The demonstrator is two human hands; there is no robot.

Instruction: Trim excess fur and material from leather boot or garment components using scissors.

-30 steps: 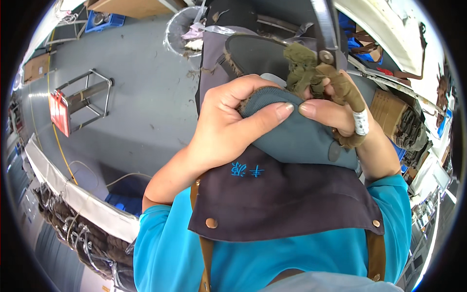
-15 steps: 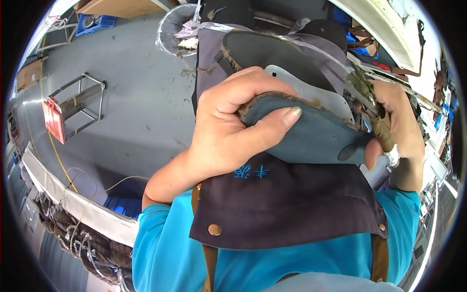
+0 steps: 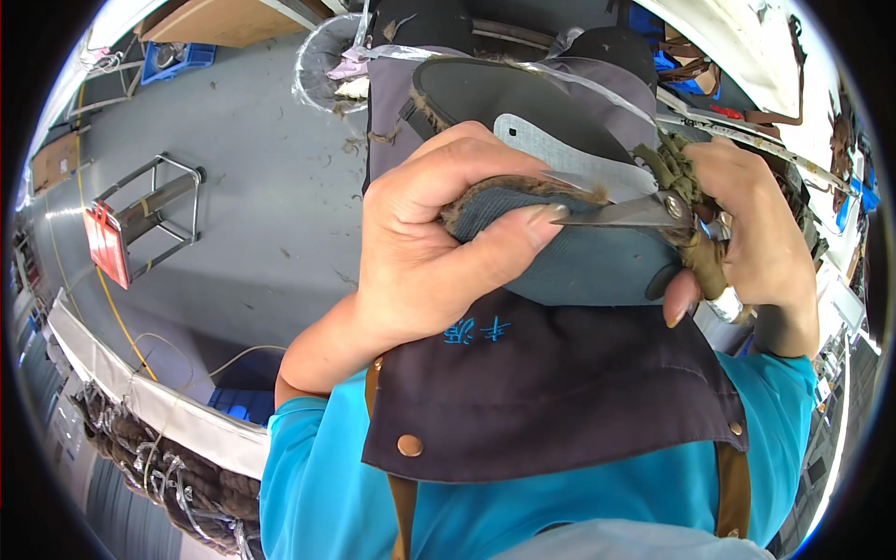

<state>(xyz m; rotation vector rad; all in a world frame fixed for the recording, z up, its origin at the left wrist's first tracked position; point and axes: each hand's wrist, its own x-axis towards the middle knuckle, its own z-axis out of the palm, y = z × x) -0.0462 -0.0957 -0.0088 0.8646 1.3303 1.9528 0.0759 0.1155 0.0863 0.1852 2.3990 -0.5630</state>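
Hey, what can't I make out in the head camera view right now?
In the head view:
- Left hand: some fingertips, hidden behind the blue-grey fur-edged piece.
- Scissors: much of the handles, under olive wrapping and the right hand.
- Brown board: cut off by the upper edge.

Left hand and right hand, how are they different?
The left hand pinches the fur-edged blue-grey piece; the right hand grips scissors. The left thumb lies over the piece; the right thumb sits beside a cloth-wrapped handle. Both hands are bare.
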